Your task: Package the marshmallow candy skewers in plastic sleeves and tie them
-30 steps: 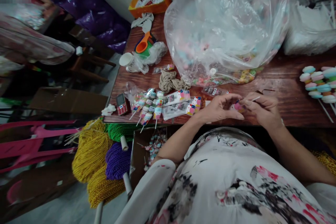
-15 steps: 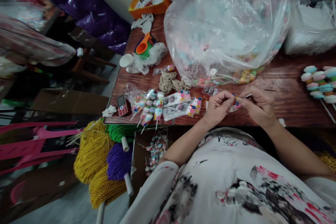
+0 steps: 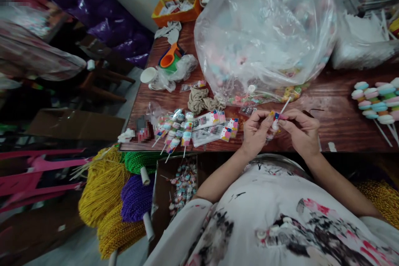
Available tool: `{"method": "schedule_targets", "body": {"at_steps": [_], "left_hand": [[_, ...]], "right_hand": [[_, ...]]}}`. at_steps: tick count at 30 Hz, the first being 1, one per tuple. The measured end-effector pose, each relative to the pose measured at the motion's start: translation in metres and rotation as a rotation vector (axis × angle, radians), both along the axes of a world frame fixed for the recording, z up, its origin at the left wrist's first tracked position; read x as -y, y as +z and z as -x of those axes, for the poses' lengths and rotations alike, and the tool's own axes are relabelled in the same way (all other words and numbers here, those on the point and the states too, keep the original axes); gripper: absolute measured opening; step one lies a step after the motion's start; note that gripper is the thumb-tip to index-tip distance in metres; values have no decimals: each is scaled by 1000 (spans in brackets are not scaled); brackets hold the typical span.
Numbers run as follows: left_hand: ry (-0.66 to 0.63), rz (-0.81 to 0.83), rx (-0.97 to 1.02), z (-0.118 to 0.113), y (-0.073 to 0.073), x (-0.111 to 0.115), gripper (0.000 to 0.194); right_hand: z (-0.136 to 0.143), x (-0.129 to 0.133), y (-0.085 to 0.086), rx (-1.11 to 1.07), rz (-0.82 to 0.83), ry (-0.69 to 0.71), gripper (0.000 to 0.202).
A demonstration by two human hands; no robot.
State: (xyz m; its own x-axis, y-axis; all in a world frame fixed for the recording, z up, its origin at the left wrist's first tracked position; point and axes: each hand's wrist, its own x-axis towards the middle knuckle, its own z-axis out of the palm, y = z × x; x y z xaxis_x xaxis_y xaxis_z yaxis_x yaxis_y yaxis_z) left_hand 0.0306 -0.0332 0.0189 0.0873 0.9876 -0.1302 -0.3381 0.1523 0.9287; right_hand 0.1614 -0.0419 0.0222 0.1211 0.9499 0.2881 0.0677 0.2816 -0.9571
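Note:
Near the table's front edge, my left hand (image 3: 258, 131) and my right hand (image 3: 301, 129) pinch a small wrapped candy stick (image 3: 275, 123) between them. Its white stick points up and away from me, and its wrapper shows blue, red and yellow. To the left of my hands lie several printed clear wrappers (image 3: 209, 120). Beyond them are several wrapped candy skewers (image 3: 177, 129) with their sticks toward me. A large clear bag (image 3: 262, 37) of pastel pieces fills the back of the table. Unwrapped pastel skewers (image 3: 378, 102) lie at the far right.
On the table's left are a crumpled beige cloth (image 3: 202, 99), a white cup (image 3: 149, 75), an orange scoop (image 3: 168, 57) and an orange tray (image 3: 177, 13). Below the edge stand a box of wrapped sweets (image 3: 185, 181) and cord bundles (image 3: 104, 187). White sticks in plastic (image 3: 363, 43) lie back right.
The candy's white stick now shows above my fingers, and more of its colourful wrapper is visible between my hands. The view has shifted slightly.

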Motion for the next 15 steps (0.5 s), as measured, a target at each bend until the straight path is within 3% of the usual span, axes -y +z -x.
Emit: {"method": "schedule_targets", "body": {"at_steps": [6, 10, 13, 15], "left_hand": [[-137, 52, -47, 4, -2, 14, 42], [-275, 100, 47, 11, 4, 13, 44], [-440, 142, 22, 19, 11, 5, 43], [-472, 197, -5, 24, 13, -1, 41]], "right_hand": [[4, 2, -1, 85, -139, -110, 5], [10, 2, -5, 117, -243, -145, 13], [12, -2, -7, 75, -197, -86, 8], [10, -4, -9, 41, -110, -27, 5]]}}
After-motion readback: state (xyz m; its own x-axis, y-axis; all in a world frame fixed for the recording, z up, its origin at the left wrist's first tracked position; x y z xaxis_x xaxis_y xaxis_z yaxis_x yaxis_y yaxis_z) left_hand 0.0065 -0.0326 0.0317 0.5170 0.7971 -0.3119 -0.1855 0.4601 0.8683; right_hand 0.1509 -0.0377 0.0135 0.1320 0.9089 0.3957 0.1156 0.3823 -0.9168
